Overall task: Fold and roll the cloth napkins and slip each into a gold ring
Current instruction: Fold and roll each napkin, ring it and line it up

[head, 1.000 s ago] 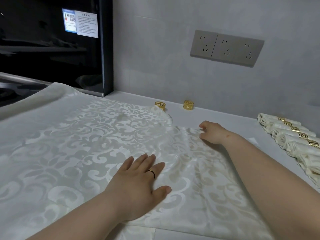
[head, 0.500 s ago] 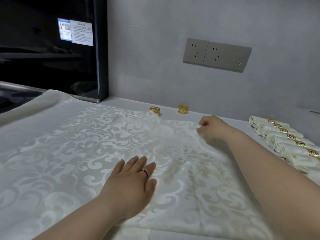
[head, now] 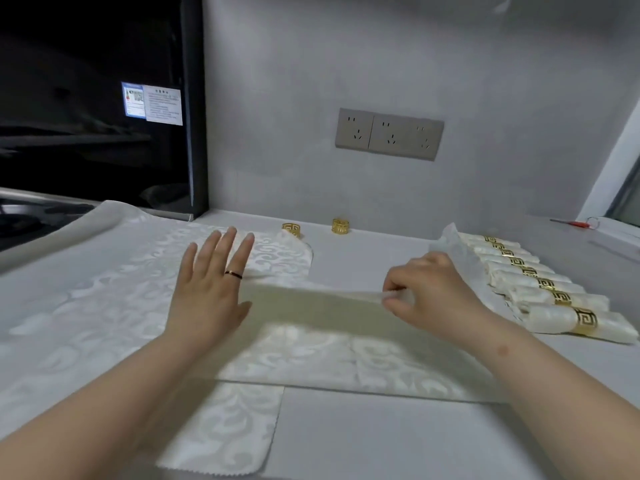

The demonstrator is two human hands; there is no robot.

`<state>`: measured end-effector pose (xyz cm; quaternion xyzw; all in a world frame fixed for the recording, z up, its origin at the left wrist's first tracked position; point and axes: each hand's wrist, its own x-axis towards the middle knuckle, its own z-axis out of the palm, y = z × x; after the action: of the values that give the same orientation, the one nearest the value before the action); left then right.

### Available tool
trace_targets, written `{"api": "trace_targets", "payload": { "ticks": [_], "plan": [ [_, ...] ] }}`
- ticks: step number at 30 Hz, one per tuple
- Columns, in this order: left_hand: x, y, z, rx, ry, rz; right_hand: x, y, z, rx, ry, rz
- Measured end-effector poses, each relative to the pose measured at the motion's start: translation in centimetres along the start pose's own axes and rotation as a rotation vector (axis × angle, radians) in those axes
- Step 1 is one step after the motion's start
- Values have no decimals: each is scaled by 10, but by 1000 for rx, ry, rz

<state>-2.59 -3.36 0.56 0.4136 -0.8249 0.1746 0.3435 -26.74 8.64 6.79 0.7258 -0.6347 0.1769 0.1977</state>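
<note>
Pale grey countertop [head: 381,441] against a grey wall. White damask cloth [head: 104,306] is spread flat over the left half. The top napkin [head: 346,358] overlaps it and runs onto bare counter, far edge raised. Left gold ring [head: 292,230] sits just behind the cloth's back corner, second gold ring [head: 340,226] to its right near the wall. Rolled napkins [head: 540,289] in gold bands lie side by side at right. Red-handled tool [head: 571,222] far back right.

On the counter [head: 381,438], the right hand [head: 426,292] pinches the far edge of the top napkin [head: 329,358] and holds it raised, plain underside showing. The left hand [head: 211,289] is flat with straight fingers over the patterned cloth stack [head: 86,306] toward the counter's left edge. Two loose gold rings [head: 292,229] [head: 340,226] stand near the back edge. A row of rolled, ringed napkins [head: 540,289] lies along the right edge.
</note>
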Motion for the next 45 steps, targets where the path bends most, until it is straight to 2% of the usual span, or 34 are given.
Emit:
{"api": "trace_targets", "payload": {
  "ticks": [4, 6, 9, 13, 15, 18, 19, 20, 21, 23, 25, 29, 31, 34, 38, 41, 43, 45],
  "plan": [
    [-8, -17, -4, 167, -17, 144, -39, -4, 13, -97, 136, -64],
    [-13, -23, -14, 149, -49, 204, -54, 0, 21, -173, 162, -86],
    [-22, -20, -30, 100, -145, 274, -69, 7, 27, -257, 130, -80],
    [-35, -16, -36, 113, -217, 376, -85, 18, 37, -168, 4, -7],
    [-38, -11, -38, 117, -368, 345, -90, 22, 42, -113, -26, 54],
    [-35, -10, -41, 142, -708, 195, -92, 19, 42, -36, -57, 78],
    [-32, -9, -46, 66, -876, 66, -92, 17, 42, -22, -55, 67],
    [-25, -8, -47, -58, -963, 5, -92, 16, 42, -8, -57, 65],
    [-18, -5, -49, -200, -979, -13, -92, 15, 41, 11, -57, 68],
    [-3, 5, -47, -434, -905, -33, -93, 17, 44, 39, -52, 69],
    [12, 25, -38, -500, -841, -4, -94, 17, 48, 37, -37, 68],
    [36, 67, 5, -264, -803, 124, -96, 21, 53, 0, -14, 48],
    [39, 77, 24, -169, -863, 107, -98, 21, 53, 5, -38, 69],
    [36, 81, 39, -128, -959, 93, -101, 24, 49, 18, -119, 96],
    [29, 77, 39, -121, -968, 89, -113, 37, 37, 21, -170, 209],
    [25, 69, 33, -120, -995, 66, -112, 43, 13, -59, -322, 211],
    [23, 64, 31, -118, -1004, 45, -103, 40, -5, 88, -545, 334],
    [20, 62, 30, -116, -999, 28, -83, 28, -6, 244, -552, 424]
  ]
}}
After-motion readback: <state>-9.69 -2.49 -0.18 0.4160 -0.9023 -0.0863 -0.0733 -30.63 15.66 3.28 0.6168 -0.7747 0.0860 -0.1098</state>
